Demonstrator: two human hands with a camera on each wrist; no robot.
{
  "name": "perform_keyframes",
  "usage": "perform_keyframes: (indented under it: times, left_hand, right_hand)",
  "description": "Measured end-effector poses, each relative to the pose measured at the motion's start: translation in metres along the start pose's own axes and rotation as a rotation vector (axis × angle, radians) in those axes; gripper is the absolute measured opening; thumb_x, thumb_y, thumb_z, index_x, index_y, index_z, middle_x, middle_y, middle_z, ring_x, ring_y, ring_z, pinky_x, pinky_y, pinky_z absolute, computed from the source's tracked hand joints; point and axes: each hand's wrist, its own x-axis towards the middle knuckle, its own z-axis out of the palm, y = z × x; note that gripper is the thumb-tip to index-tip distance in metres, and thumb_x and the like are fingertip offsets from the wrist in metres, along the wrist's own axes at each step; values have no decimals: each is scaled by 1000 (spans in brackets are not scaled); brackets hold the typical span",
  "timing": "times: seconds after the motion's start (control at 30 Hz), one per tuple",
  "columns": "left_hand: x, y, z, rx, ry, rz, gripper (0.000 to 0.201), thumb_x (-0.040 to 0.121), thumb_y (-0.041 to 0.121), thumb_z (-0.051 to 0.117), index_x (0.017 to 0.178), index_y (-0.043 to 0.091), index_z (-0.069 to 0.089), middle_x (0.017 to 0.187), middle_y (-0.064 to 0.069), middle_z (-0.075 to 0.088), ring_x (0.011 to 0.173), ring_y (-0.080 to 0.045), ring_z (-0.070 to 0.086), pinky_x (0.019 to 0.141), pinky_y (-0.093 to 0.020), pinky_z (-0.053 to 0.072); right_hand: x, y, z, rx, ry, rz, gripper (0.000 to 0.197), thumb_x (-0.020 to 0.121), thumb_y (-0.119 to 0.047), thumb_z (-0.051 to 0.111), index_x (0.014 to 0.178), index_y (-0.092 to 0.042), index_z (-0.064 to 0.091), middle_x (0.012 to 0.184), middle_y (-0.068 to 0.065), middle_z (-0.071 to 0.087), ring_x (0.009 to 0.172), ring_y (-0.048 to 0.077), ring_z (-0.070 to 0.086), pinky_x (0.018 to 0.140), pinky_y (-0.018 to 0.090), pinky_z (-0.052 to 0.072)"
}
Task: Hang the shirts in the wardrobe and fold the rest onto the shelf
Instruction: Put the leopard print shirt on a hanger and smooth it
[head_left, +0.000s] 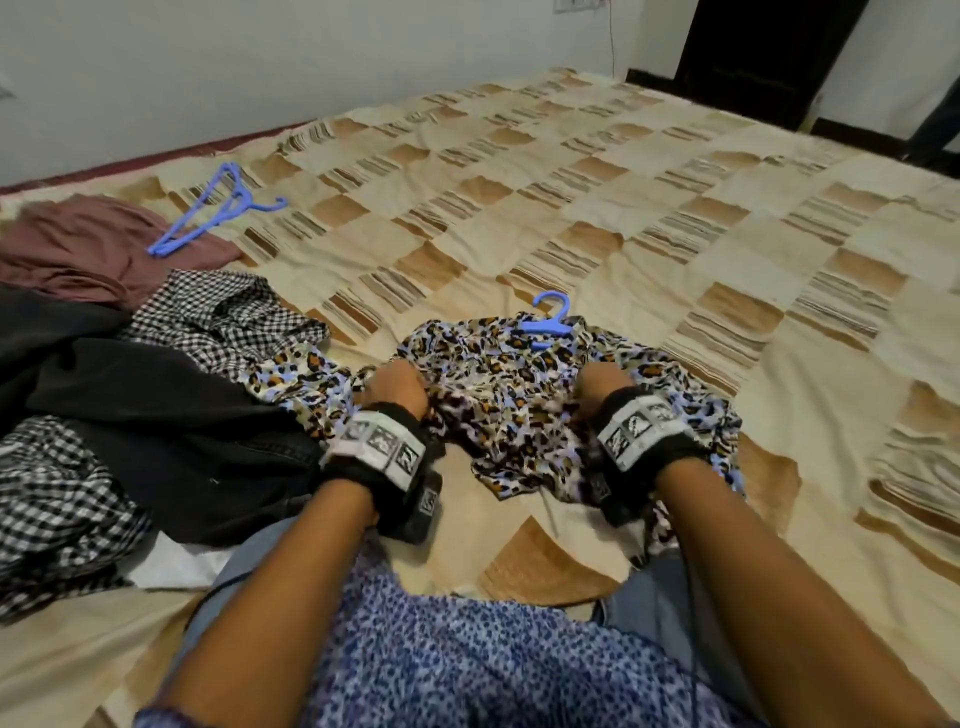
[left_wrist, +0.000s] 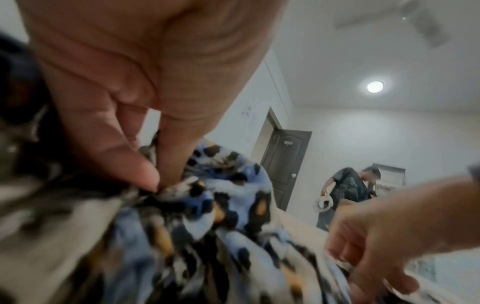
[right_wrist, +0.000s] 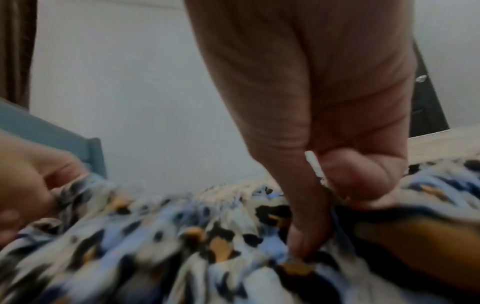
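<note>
Left wrist view first: the left hand (left_wrist: 124, 115) pinches a bunch of the leopard-print shirt (left_wrist: 233, 205) between thumb and fingertips (left_wrist: 145, 176), a small nip that looks meant for tugging cloth, not lifting the whole garment. Right wrist view now, and the right hand (right_wrist: 324, 144) does the same on its side, fingers curled into the print, a fold trapped against the thumb. Head view shows why: both hands grip the near part of the shirt, one to each side, and the cloth bunches between them. At the shirt's far edge the hook of a blue hanger (head_left: 549, 318) pokes out of it, so this looks like the garment being drawn down and straightened over the hanger. The shirt lies rumpled on the bed (head_left: 675, 218), straight in front of the person. Left of the shirt sits the waiting pile: a checked garment (head_left: 218, 317) touching its sleeve, a dark garment (head_left: 156, 415), a maroon one (head_left: 78, 249) beyond. Spare blue hangers (head_left: 218, 208) rest on the maroon cloth's far edge. No wardrobe or shelf is in sight, so hanging comes later.
</note>
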Motion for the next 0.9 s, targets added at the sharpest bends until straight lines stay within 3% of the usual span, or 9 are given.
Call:
perform_keyframes:
  times: [0.13,0.2,0.3,0.43,0.5,0.6,0.7,0.8,0.9]
  left_hand:
    - [43,16,-58,-93,158,84,24,92,4,51,109,1,68,117,-20,63,110,-35,57,97,-40,45]
    - [56,34,-74,-83,239,154,37,90,2,54,127,0,52,132,-24,49,122,-38,46,101,-40,37]
    - [60,55,-67,-98,237,301,66,85,-1,60,143,5,29,146,-22,27,133,-38,32,107,-39,30]
    - [48,62,-20,-150,195,486,40,80,-8,59,119,1,57,121,-17,58,115,-33,53,99,-41,42]
    - [40,62,5,-51,81,455,37,84,-2,61,121,2,56,124,-17,57,118,-32,51,100,-41,41]
    - [42,56,36,152,8,401,58,91,6,56,143,12,32,143,-16,37,127,-35,40,100,-42,40]
    - [56,51,46,234,-36,346,71,92,-2,49,149,25,17,149,-19,24,130,-40,35,97,-47,41]
    - [66,50,44,293,-71,313,55,93,10,53,142,27,34,133,-16,44,117,-35,49,91,-44,45]
    - [65,51,32,197,-24,291,22,91,13,60,112,14,64,112,-8,64,99,-25,61,81,-33,48]
  right_hand:
    - [33,33,-62,120,331,115,25,94,-6,48,109,9,60,114,25,61,107,37,58,87,39,46]
    - [43,41,-82,170,437,123,27,93,-2,45,117,7,55,116,27,59,109,39,55,88,40,45]
    - [45,33,-85,247,408,19,47,90,-6,53,134,0,39,119,27,55,109,40,54,81,38,43]
    - [36,13,-53,257,370,-183,28,88,-17,62,114,-9,57,110,14,61,103,32,58,79,31,44]
    - [37,4,-30,213,301,-230,23,87,-24,65,104,-10,60,105,11,62,99,28,59,80,35,49]
    - [46,-2,-2,186,238,-210,38,88,-27,65,119,-9,52,115,13,58,104,30,56,85,37,49]
    - [54,-4,13,152,340,-236,54,88,-28,64,132,-10,40,122,13,52,110,30,52,84,36,47]
    - [60,-9,18,100,444,-331,45,88,-22,64,129,-13,47,122,11,47,111,26,48,83,34,51]
    - [55,-10,9,199,407,-383,21,92,-6,55,111,-7,65,109,13,61,101,26,57,90,38,50]
